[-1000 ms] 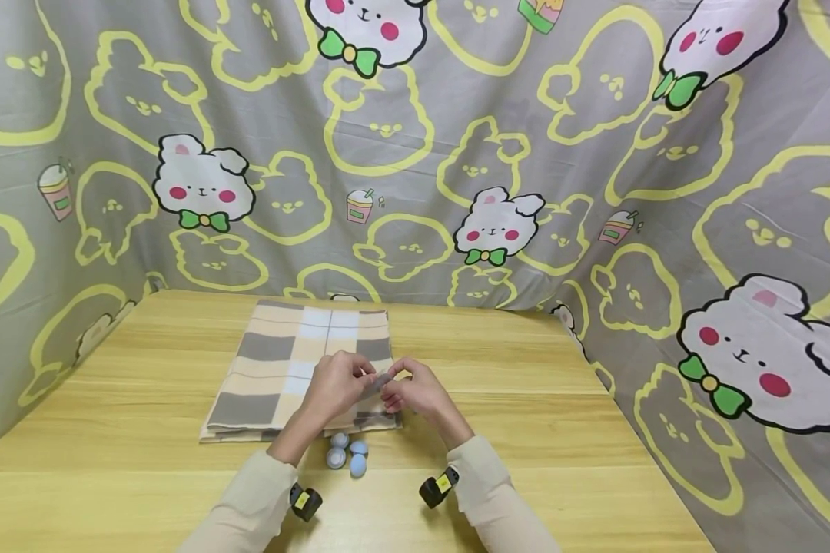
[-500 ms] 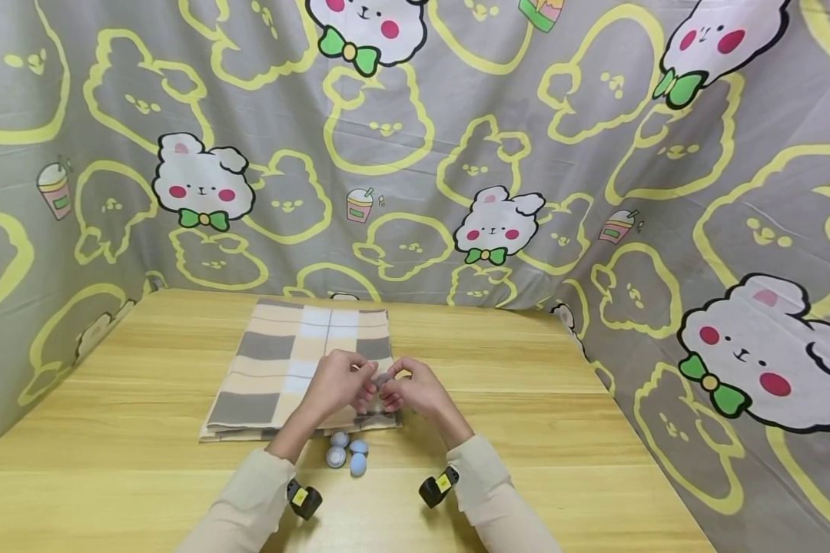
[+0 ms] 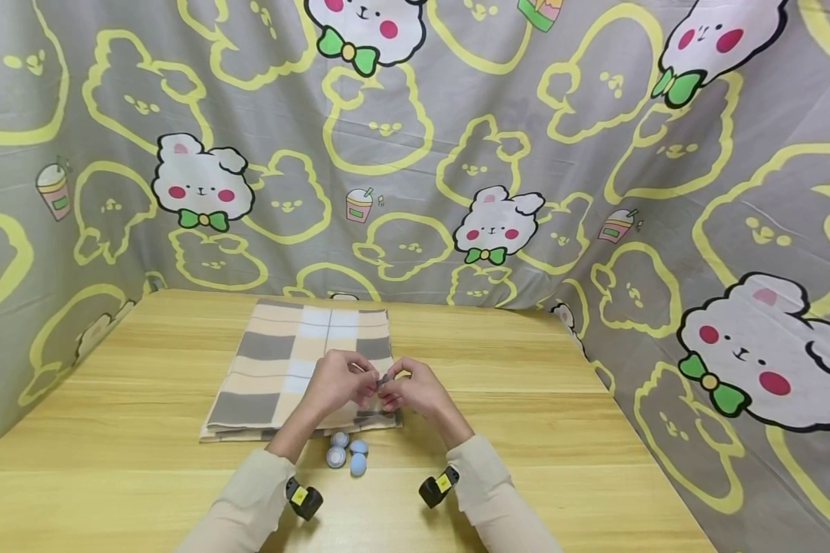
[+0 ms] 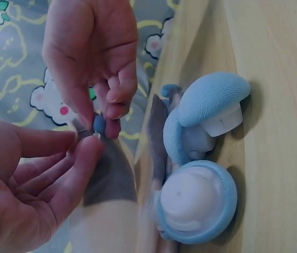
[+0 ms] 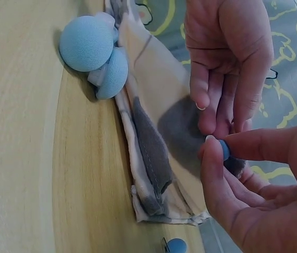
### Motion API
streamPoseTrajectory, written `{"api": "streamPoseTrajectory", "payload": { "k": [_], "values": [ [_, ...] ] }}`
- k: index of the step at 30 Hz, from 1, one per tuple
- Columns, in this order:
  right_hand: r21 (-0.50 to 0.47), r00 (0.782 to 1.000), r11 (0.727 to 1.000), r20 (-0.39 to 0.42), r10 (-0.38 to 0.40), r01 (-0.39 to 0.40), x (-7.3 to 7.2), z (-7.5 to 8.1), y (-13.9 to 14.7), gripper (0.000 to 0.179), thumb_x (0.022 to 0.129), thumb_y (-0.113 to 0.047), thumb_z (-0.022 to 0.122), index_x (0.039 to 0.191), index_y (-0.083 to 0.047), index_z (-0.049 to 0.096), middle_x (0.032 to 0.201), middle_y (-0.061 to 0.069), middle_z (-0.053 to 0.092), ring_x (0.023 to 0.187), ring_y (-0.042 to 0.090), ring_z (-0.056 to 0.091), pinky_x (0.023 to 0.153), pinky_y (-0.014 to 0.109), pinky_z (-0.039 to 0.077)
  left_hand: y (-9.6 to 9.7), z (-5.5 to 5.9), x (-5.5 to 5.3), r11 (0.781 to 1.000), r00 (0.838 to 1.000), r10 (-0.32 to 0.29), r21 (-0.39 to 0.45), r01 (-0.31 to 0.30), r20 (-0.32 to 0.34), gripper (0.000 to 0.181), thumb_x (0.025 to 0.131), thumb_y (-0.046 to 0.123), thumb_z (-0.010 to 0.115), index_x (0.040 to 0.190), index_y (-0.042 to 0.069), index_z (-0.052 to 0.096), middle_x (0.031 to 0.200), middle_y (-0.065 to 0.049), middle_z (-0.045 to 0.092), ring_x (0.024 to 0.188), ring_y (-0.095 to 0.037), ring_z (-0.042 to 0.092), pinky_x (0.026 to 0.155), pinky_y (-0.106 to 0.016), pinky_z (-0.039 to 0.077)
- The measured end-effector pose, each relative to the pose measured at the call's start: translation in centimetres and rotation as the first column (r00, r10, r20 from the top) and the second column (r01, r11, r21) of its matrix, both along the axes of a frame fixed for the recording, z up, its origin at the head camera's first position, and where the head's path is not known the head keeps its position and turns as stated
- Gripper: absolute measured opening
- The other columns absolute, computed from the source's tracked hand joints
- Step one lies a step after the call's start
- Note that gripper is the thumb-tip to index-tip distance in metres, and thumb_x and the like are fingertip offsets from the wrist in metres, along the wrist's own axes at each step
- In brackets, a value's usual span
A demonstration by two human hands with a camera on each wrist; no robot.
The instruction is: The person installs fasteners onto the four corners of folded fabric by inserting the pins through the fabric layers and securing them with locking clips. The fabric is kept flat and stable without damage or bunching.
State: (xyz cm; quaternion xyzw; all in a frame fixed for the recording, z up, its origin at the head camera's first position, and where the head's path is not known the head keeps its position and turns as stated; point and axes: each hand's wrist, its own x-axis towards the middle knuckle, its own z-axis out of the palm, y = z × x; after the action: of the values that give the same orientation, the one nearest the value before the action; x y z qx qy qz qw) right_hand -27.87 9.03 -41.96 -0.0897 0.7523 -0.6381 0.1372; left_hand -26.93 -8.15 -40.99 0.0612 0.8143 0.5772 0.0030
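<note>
A folded plaid blanket (image 3: 266,349) in beige, grey and white lies on the table. At its near right corner both hands meet. My left hand (image 3: 339,381) pinches the grey cloth between thumb and index finger. Opposite it, my right hand (image 3: 416,387) pinches a small blue knob (image 5: 226,150) against the cloth; the fingers hide most of it. Several mushroom-shaped fasteners (image 4: 211,97) with blue ribbed caps and whitish stems lie beside the blanket's near edge. Another small blue knob (image 5: 176,245) shows low in the right wrist view.
The wooden table (image 3: 539,453) extends around the blanket. A grey curtain (image 3: 401,177) with cartoon rabbits hangs behind and at both sides. Each wrist carries a black camera (image 3: 305,501).
The left fingers have shifted slightly at the blanket corner, toward the right hand. The right hand stays almost in place. The blanket and the mushroom-shaped fasteners have not moved.
</note>
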Motion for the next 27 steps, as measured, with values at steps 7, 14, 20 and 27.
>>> {"api": "streamPoseTrajectory", "payload": {
  "k": [7,14,20,27],
  "values": [
    [-0.012,1.0,1.0,0.023,0.005,-0.005,-0.1,0.01,0.07,0.014,0.089,0.003,0.065,0.1,0.006,0.057,0.092,0.024,0.073,0.072,0.021,0.071,0.07,0.033,0.062,-0.18,-0.09,-0.16,1.0,1.0,-0.021,-0.015,0.021,-0.012,0.006,0.087,-0.001,0.075,0.09,-0.005,0.072,0.076,-0.011,0.075,0.069,-0.034,0.075,0.065,-0.042,0.062],
    [-0.068,0.995,0.997,0.079,0.053,-0.047,-0.26,0.12,0.35,0.022,0.091,-0.001,0.068,0.107,0.01,0.058,0.096,0.022,0.073,0.084,0.022,0.074,0.084,0.036,0.061,-0.22,-0.11,-0.31,0.999,0.999,-0.033,-0.01,0.033,-0.009,0.004,0.086,-0.005,0.073,0.09,-0.005,0.072,0.076,-0.011,0.075,0.067,-0.03,0.074,0.066,-0.042,0.062],
    [-0.131,0.988,0.987,0.109,0.111,-0.097,-0.52,0.0,0.62,0.029,0.098,-0.006,0.062,0.116,0.017,0.06,0.1,0.023,0.073,0.083,0.018,0.072,0.085,0.034,0.06,-0.25,-0.09,-0.28,0.999,0.999,-0.043,-0.031,0.043,-0.014,0.006,0.086,-0.001,0.075,0.089,-0.005,0.071,0.077,-0.012,0.076,0.065,-0.029,0.074,0.065,-0.042,0.062],
    [-0.122,0.986,0.988,0.127,0.106,-0.09,-0.45,0.01,0.64,0.029,0.1,-0.005,0.054,0.117,0.018,0.06,0.091,0.013,0.072,0.079,0.015,0.07,0.082,0.031,0.061,-0.28,-0.02,-0.11,0.994,0.998,-0.059,-0.088,0.058,-0.01,0.004,0.085,-0.001,0.075,0.086,-0.001,0.071,0.074,-0.008,0.075,0.066,-0.027,0.073,0.065,-0.042,0.061]
  ]
}}
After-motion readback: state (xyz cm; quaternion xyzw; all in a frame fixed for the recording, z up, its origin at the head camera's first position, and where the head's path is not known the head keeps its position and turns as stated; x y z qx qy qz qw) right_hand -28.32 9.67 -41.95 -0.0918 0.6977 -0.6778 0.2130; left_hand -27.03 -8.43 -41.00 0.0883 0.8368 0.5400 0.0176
